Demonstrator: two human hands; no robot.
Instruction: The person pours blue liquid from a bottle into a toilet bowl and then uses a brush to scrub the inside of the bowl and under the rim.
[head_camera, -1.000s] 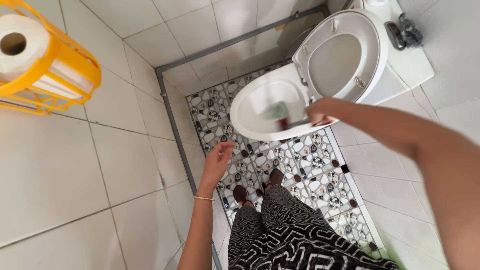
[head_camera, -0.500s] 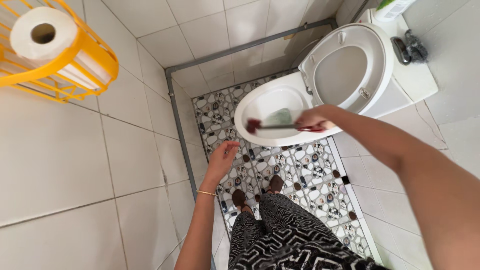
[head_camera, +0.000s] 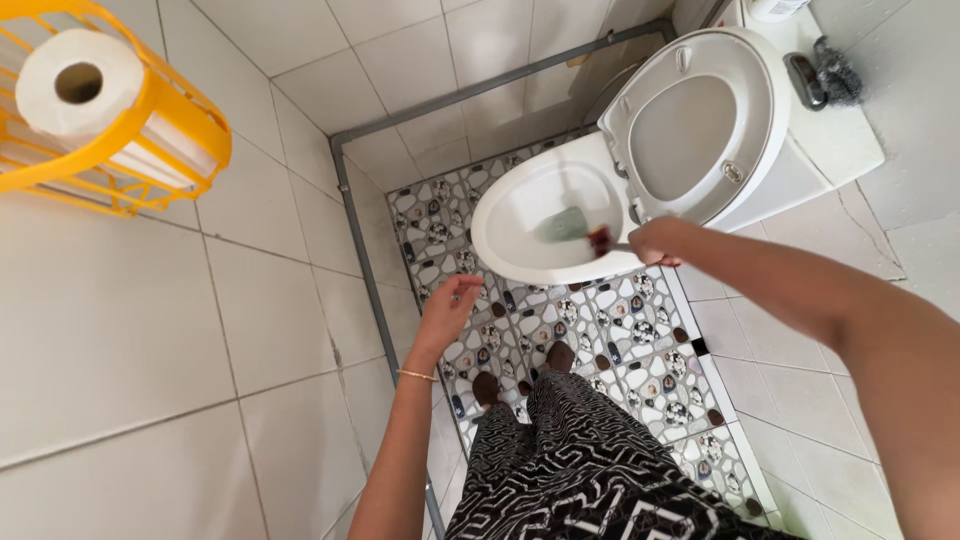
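1. I see open air above the white ceramic toilet bowl (head_camera: 530, 215) at upper centre.
2. The raised white plastic seat and lid (head_camera: 700, 125) block the bowl's right side.
3. The white tiled wall (head_camera: 150, 330) and grey metal rail (head_camera: 365, 270) close the left.
4. The patterned pebble floor (head_camera: 620, 340) at centre lies open.

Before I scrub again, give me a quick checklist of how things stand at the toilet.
1. Seat raised off the bowl: ok.
2. Brush head inside the bowl, over the water: ok.
3. Right hand closed on the brush handle: ok.
4. Left hand empty and away from the bowl: ok.
5. Feet on the patterned floor, short of the bowl: ok.
6. Floor dry underfoot: cannot tell.
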